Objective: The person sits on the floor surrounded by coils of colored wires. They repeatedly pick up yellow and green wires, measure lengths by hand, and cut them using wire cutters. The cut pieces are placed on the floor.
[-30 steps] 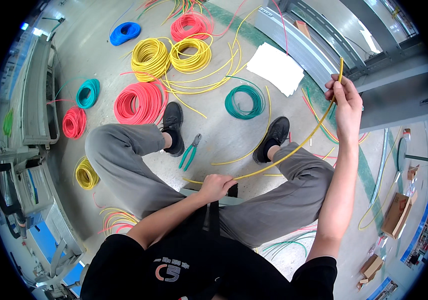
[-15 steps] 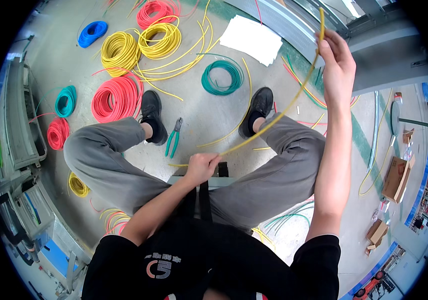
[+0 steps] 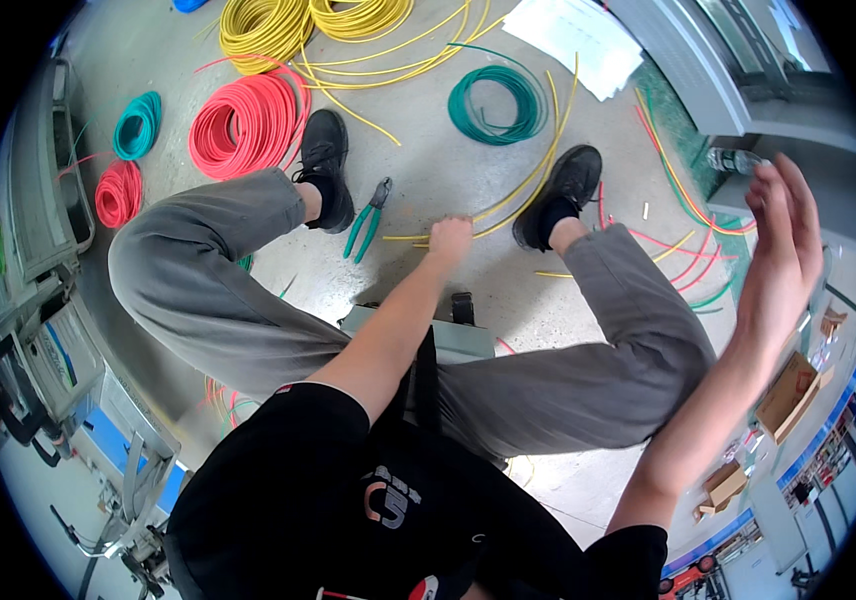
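My left hand (image 3: 451, 240) is low between my feet, its fingers closed on a yellow wire (image 3: 562, 125). This wire curves away past my right shoe, side by side with another yellow wire (image 3: 555, 105) on the floor. My right hand (image 3: 783, 235) is raised at the right with its fingers stretched out and nothing visible in them. Its fingertips overlap the view of a clear plastic bottle (image 3: 733, 160); whether they touch I cannot tell. Pliers with green handles (image 3: 378, 205) lie on the floor left of my left hand.
A green wire coil (image 3: 463, 115), red coils (image 3: 208, 135) and yellow coils (image 3: 238, 40) lie ahead. White sheets (image 3: 573, 45) are near a grey metal cabinet (image 3: 788, 120). Loose coloured wires (image 3: 673, 185) lie right of my right shoe. Cardboard boxes (image 3: 788, 395) are farther right.
My left hand has moved forward and down with the yellow wire, which now lies beside the other one. My right hand has let go of the wire's far end and moved right.
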Available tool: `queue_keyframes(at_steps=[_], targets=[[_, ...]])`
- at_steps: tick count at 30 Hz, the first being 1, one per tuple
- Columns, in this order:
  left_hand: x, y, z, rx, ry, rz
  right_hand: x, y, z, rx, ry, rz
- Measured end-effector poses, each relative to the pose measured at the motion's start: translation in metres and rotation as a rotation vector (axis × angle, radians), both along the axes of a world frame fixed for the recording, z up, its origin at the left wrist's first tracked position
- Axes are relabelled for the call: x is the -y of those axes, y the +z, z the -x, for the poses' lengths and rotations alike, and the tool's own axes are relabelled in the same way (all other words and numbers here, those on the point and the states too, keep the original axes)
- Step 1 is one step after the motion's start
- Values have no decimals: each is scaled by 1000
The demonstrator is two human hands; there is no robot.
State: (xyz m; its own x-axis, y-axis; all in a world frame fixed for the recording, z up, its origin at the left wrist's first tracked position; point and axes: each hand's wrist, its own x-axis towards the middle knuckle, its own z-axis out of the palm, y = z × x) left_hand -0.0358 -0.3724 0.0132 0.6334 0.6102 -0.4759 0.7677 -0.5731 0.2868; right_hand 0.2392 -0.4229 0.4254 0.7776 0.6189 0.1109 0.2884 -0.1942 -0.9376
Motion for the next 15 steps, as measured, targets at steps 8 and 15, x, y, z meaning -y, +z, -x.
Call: queue_keyframes(at_steps=[8,15], targets=[[0,-23,10,119,75,28,-15,3,18,94,138,162],[6,0,3,126,-203,-40,-22,10,21,41,191,81]])
